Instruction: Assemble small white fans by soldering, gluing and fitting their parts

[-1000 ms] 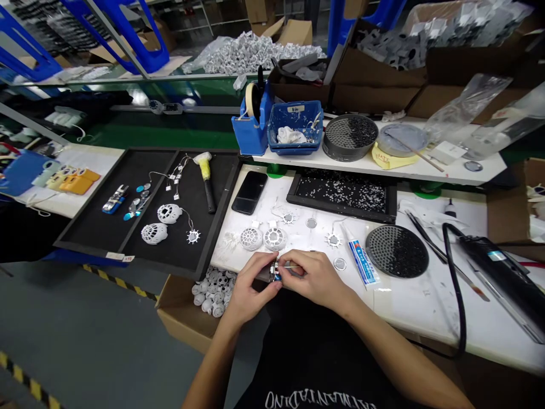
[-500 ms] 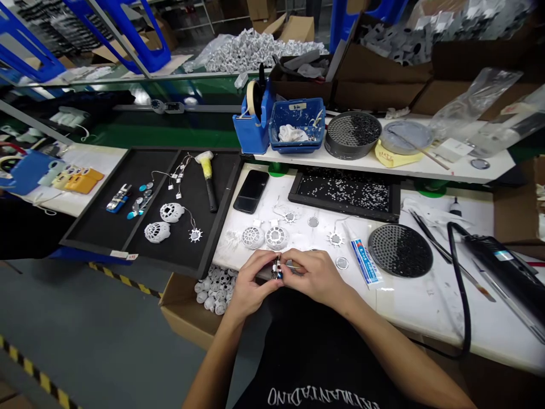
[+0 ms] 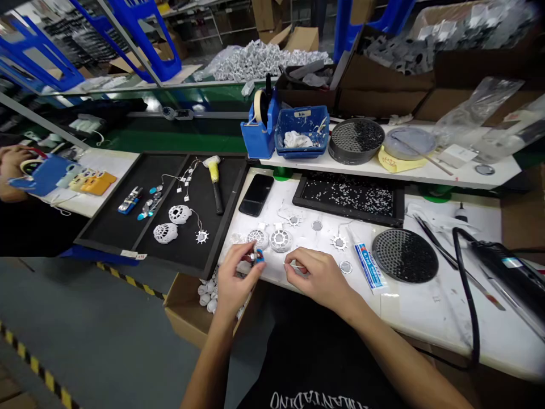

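Note:
My left hand (image 3: pixel 234 278) is closed on a small blue-and-silver part (image 3: pixel 258 255) at the table's front edge. Apart from it, my right hand (image 3: pixel 317 275) pinches a thin pale piece (image 3: pixel 293 264), too small to name. Just beyond my hands lie two white openwork shells (image 3: pixel 280 241). Around them are star-shaped white pieces with thin wires (image 3: pixel 339 242) and a round silver disc (image 3: pixel 346 267). A blue-and-white glue tube (image 3: pixel 368 266) lies to the right of my right hand.
On the left, a black tray (image 3: pixel 102 218) holds a yellow-handled hammer (image 3: pixel 215 182), more shells and a similar blue part (image 3: pixel 130 200). A phone (image 3: pixel 256 195), a perforated black dish (image 3: pixel 404 255) and a corded black tool (image 3: pixel 506 267) lie about. A co-worker's hand (image 3: pixel 15 162) shows far left.
My hands have parted: the left moved left with the blue-and-silver part, and the right now pinches the thin pale piece alone. The view shifted slightly; a co-worker's hand appeared.

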A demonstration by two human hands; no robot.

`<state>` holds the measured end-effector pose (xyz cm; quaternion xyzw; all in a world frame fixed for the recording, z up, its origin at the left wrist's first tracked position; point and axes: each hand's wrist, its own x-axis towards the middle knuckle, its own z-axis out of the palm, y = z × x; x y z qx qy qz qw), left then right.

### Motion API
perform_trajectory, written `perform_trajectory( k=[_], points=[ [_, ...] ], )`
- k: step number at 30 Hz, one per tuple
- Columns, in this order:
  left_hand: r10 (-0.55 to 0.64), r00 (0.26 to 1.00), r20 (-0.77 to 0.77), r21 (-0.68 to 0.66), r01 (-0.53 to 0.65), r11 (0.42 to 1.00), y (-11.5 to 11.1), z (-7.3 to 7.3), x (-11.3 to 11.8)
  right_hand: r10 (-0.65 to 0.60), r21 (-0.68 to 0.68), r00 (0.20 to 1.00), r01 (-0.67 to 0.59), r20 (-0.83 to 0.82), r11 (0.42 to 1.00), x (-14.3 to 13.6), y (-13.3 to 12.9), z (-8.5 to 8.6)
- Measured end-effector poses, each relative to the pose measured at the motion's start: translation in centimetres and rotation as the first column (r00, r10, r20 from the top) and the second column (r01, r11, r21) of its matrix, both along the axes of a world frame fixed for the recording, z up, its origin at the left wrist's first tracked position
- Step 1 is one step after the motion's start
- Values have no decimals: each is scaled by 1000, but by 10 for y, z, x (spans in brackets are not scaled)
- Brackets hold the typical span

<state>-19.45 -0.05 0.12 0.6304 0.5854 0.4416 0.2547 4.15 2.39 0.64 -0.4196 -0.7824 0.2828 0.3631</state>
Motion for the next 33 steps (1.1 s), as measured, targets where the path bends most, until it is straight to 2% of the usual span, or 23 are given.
perform_trajectory(
  k=[2,4,6,8,12,15,18,21,26,33],
  points=[
    [167,959,-228,27,-165,986,14,13,-11,10,57,1000,-12,23,998,0,0,-3],
    [228,809,-542,8,-266,964,31,23,-19,16,104,999,-21,48,994,0,1,-4],
    [150,644,-750,-58,-290,955,46,30,-25,21,131,998,-29,62,991,1,1,-5],
    [66,563,-824,-113,-277,954,60,37,-30,31,146,997,-41,67,989,2,1,-5],
    [7,564,-826,-144,-223,964,91,50,-33,52,163,996,-63,70,985,4,2,-6],
    [-8,575,-818,-133,-176,975,130,54,-23,49,182,996,-61,72,981,4,4,-9],
    [-63,578,-814,-166,-127,978,173,47,-6,44,201,996,-59,77,978,2,5,-13],
    [-93,579,-810,-204,-129,970,202,33,5,44,220,995,-62,86,974,1,5,-16],
    [-64,590,-804,-188,-150,971,215,17,0,19,250,994,-46,108,967,-3,3,-21],
    [-34,614,-789,-162,-153,975,219,10,-8,3,262,992,-36,128,964,-5,2,-20]
  ],
)
